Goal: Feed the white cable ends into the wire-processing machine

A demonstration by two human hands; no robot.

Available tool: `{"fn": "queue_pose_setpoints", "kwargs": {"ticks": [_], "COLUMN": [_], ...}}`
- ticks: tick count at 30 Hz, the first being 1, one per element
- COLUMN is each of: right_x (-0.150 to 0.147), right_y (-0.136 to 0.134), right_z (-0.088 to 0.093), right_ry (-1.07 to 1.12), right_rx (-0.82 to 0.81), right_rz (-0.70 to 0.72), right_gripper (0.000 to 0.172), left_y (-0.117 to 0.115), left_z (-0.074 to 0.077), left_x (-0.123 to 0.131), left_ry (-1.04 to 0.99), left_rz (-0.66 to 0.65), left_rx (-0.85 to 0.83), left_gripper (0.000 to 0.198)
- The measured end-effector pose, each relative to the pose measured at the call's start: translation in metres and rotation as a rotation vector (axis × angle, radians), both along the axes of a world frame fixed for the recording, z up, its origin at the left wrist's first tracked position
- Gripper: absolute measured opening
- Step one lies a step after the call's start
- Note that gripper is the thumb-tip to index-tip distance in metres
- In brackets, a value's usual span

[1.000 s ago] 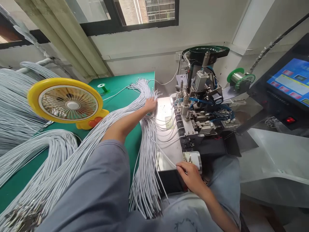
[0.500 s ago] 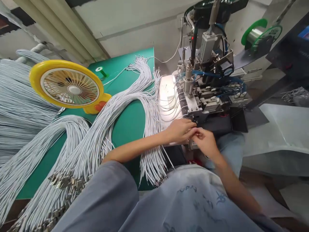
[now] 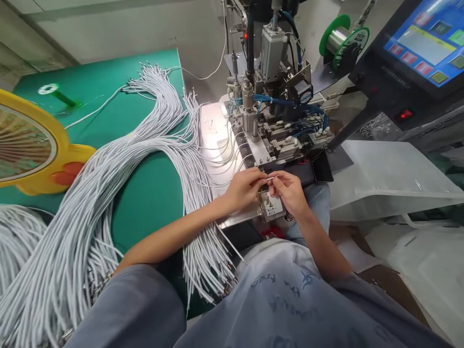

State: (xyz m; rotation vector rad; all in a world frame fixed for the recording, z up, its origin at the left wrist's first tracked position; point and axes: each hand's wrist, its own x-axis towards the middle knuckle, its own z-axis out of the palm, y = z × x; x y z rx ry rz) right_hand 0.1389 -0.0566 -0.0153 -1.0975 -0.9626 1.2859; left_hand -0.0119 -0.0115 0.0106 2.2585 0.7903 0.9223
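Observation:
At the front edge of the machine (image 3: pixel 253 145), my left hand (image 3: pixel 246 187) pinches a thin white cable end (image 3: pixel 271 178). My right hand (image 3: pixel 289 191) closes its fingertips on the same cable end, close to the left fingertips. Below the hands is a small box with a white label (image 3: pixel 272 205). Several white cables run from the lit plate (image 3: pixel 213 126) into the machine's row of slots. Left of my left hand, a thick bundle of white cables (image 3: pixel 197 193) hangs over the green table (image 3: pixel 145 186).
A yellow fan (image 3: pixel 61 145) stands at the left, and a green spool (image 3: pixel 60 94) lies behind it. At the right are a solder wire spool (image 3: pixel 340 41), a touch screen (image 3: pixel 427 43) and a white plastic sheet (image 3: pixel 384 169).
The view has turned right, bringing the screen into sight. My hands have drawn slightly apart, and the cable end and labelled box now show more plainly.

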Motion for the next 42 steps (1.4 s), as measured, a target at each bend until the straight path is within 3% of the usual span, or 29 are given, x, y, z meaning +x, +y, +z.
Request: {"fn": "queue_pose_setpoints", "kwargs": {"ticks": [5, 10, 13, 19, 25, 30, 32, 34, 37, 39, 42], "right_x": [0.005, 0.016, 0.011, -0.003, 0.015, -0.002, -0.006, -0.003, 0.006, 0.008, 0.002], "right_y": [0.002, 0.004, 0.005, 0.003, 0.006, 0.003, 0.001, 0.000, 0.002, 0.004, 0.005], "right_z": [-0.001, 0.009, 0.009, 0.003, 0.016, 0.006, 0.005, 0.008, 0.013, 0.011, 0.004], "right_ry": [-0.235, -0.397, -0.380, -0.296, -0.441, -0.360, -0.432, -0.576, -0.692, -0.672, -0.625], "right_rx": [0.130, 0.119, 0.116, 0.098, 0.127, 0.135, 0.178, 0.227, 0.238, 0.234, 0.261], "right_rz": [-0.126, -0.036, -0.045, -0.213, -0.005, -0.200, -0.272, -0.273, -0.148, -0.126, -0.230], "right_gripper": [0.020, 0.017, 0.018, 0.019, 0.019, 0.018, 0.018, 0.019, 0.024, 0.025, 0.025], "left_y": [0.002, 0.003, 0.002, 0.000, -0.001, -0.002, -0.001, 0.000, 0.001, 0.002, 0.002], "left_z": [-0.006, -0.007, -0.008, -0.009, -0.010, -0.011, -0.011, -0.012, -0.014, -0.015, -0.017], "left_x": [0.000, -0.001, 0.000, 0.001, 0.002, 0.002, 0.002, 0.002, 0.001, 0.002, 0.003], "left_ry": [0.014, 0.090, 0.081, 0.020, 0.123, 0.069, 0.089, 0.176, 0.326, 0.353, 0.311], "left_rz": [-0.052, -0.064, -0.055, -0.013, -0.002, 0.044, 0.049, 0.068, 0.095, 0.118, 0.137], "left_rx": [-0.066, -0.076, -0.046, -0.034, 0.079, 0.079, 0.145, 0.278, 0.469, 0.484, 0.360], "left_gripper": [0.018, 0.020, 0.020, 0.016, 0.020, 0.018, 0.019, 0.020, 0.022, 0.022, 0.020]}}
